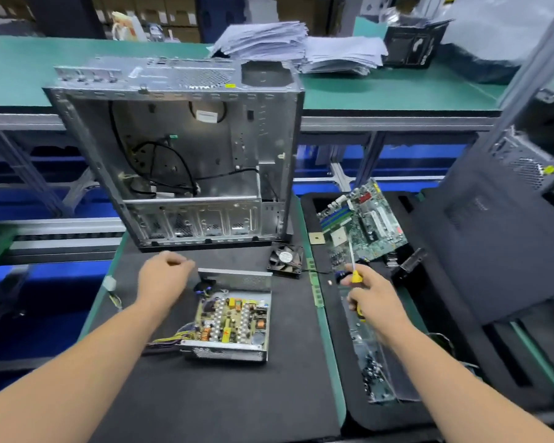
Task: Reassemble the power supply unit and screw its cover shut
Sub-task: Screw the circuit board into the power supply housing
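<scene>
PSU, cover off — early reassembly, tool in hand.

We log the open PSU (234,318) on the black mat (237,394) before the empty case (179,155), board exposed; no cover identifiable. Our right hand (371,302) grips a screwdriver (354,266) over the tray side; our left hand (165,279) hovers loosely curled, holding nothing visible. The fan (285,259) lies apart. We judge the next move calls for seating fan and cover.
</scene>
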